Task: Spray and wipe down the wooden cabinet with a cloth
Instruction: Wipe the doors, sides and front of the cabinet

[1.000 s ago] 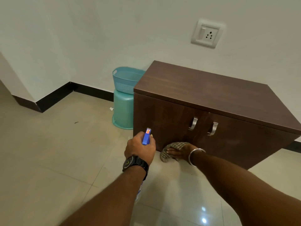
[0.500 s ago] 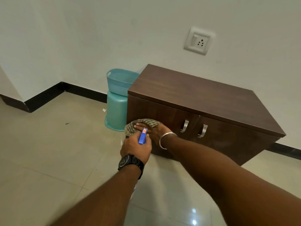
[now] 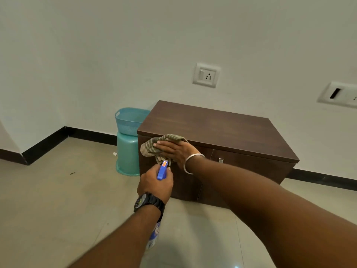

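Mid-wipe, I'd judge: 1 wooden cabinet (image 3: 212,128), can't tell which faces are done; top & rt door prob. left. Beside it 1 teal basket (image 3: 127,122) on 1 stool (image 3: 126,151); 2 wall sockets (image 3: 206,75). 1 cloth (image 3: 152,147) sits at the front's upper-left corner, w/ right hand (image 3: 175,151) pressing it, fingers straight & together. The left hand (image 3: 154,182) curls round 1 spray bottle (image 3: 161,171).

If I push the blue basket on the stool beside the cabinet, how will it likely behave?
The basket looks like thin mesh plastic, so probably light and easily shifted. It stands raised on the stool, wider at its rim, so a push might tip it off.
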